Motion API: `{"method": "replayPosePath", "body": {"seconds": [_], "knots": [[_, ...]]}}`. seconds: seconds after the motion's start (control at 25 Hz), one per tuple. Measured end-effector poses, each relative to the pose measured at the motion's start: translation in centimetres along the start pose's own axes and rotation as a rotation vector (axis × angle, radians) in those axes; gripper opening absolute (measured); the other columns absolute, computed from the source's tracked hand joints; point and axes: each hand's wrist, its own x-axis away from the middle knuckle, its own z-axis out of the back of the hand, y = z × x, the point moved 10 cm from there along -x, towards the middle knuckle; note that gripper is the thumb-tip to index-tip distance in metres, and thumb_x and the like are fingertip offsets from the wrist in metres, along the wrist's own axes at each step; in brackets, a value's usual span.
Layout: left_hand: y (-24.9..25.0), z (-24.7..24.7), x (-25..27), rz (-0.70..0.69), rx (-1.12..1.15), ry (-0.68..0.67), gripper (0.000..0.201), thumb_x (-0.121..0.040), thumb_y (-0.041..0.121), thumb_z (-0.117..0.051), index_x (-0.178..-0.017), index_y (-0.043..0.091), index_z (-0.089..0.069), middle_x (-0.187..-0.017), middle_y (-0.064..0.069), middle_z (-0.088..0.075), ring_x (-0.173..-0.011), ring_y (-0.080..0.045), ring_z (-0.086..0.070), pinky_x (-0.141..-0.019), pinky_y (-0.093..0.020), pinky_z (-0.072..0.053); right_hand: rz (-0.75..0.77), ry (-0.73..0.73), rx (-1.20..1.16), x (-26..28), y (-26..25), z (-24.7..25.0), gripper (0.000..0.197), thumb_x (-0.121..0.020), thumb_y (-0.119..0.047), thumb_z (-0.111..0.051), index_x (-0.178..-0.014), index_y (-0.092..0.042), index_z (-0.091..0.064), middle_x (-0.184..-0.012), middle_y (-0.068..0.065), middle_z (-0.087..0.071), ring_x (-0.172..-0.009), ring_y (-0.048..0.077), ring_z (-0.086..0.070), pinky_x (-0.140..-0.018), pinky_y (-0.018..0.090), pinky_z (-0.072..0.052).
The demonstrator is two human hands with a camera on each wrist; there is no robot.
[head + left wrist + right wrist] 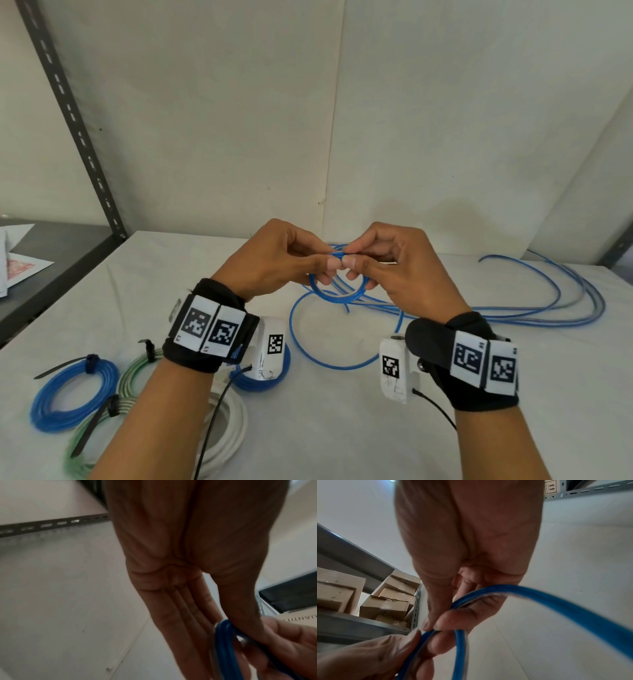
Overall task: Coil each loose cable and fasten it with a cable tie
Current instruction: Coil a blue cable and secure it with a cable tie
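Above the table (342, 428), both the left hand (274, 260) and right hand (397, 270) pinch a small first loop of the blue cable (337, 294) (its long tail sprawls rightward), which could spring open if either pinch slackens.

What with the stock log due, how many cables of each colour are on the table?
Blue: 3 (tied blue coil, part-hidden blue coil, loose blue cable)
Green-and-white: 1, as far as shows (green-and-white coil, partly behind the forearm)
White: 1 (white coil)
Total: 5
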Motion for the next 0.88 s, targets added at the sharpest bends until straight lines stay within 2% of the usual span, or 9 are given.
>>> {"method": "replayPosePath", "body": {"seconds": [0.16, 0.24, 0.32, 0.4, 0.56, 0.88], "knots": [[0.0, 0.5, 0.0, 0.001, -0.082, 0.015, 0.015, -0.086, 0.018, -0.076, -0.095, 0.006, -0.078, -0.079, -0.011, -0.077, -0.078, -0.025, -0.075, -0.081, -0.044, -0.062, -0.014, -0.019, 0.002, -0.1, 0.3, -0.3, 0.003, -0.090, -0.010, -0.073, -0.090, -0.009, -0.070, -0.079, 0.004, -0.077, -0.074, 0.019, -0.075, -0.061, 0.031, -0.058], [0.2, 0.7, -0.1, -0.021, -0.108, 0.044, 0.014, -0.085, 0.020, -0.077, -0.093, 0.008, -0.078, -0.078, -0.009, -0.077, -0.076, -0.023, -0.075, -0.080, -0.044, -0.062, -0.006, -0.002, 0.029, -0.2, 0.4, -0.2, 0.003, -0.091, -0.011, -0.073, -0.091, -0.010, -0.070, -0.082, 0.002, -0.078, -0.078, 0.017, -0.075, -0.068, 0.030, -0.060], [0.4, 0.9, -0.1, -0.030, -0.130, 0.072, 0.011, -0.085, 0.021, -0.078, -0.090, 0.010, -0.078, -0.076, -0.007, -0.076, -0.074, -0.021, -0.075, -0.078, -0.042, -0.062, 0.019, 0.049, 0.075, -0.4, 0.2, 0.2, 0.002, -0.090, -0.011, -0.074, -0.091, -0.011, -0.072, -0.083, -0.002, -0.078, -0.080, 0.011, -0.075, -0.076, 0.024, -0.058], [0.6, 1.0, -0.2, -0.047, -0.128, 0.097, 0.009, -0.086, 0.022, -0.077, -0.088, 0.013, -0.078, -0.074, -0.006, -0.076, -0.072, -0.018, -0.075, -0.076, -0.038, -0.063, 0.050, 0.108, 0.096, -0.4, 0.0, 0.6, 0.002, -0.090, -0.012, -0.074, -0.091, -0.011, -0.074, -0.083, -0.003, -0.078, -0.080, 0.008, -0.074, -0.080, 0.023, -0.057], [0.8, 1.4, -0.3, -0.066, -0.092, 0.147, 0.013, -0.087, 0.025, -0.075, -0.092, 0.013, -0.079, -0.075, -0.006, -0.076, -0.074, -0.017, -0.075, -0.075, -0.035, -0.063, 0.074, 0.209, 0.008, -0.5, -0.1, 1.1, 0.006, -0.089, -0.010, -0.075, -0.095, -0.007, -0.074, -0.084, 0.002, -0.078, -0.080, 0.013, -0.075, -0.079, 0.024, -0.057], [0.5, 2.2, -0.3, -0.076, 0.029, 0.188, 0.013, -0.089, 0.020, -0.073, -0.094, 0.008, -0.077, -0.081, -0.012, -0.076, -0.080, -0.025, -0.075, -0.079, -0.040, -0.062, 0.038, 0.387, -0.260, -0.2, 0.5, 1.5, 0.005, -0.090, -0.005, -0.072, -0.093, -0.008, -0.072, -0.086, 0.008, -0.078, -0.083, 0.021, -0.076, -0.072, 0.030, -0.060]]}}
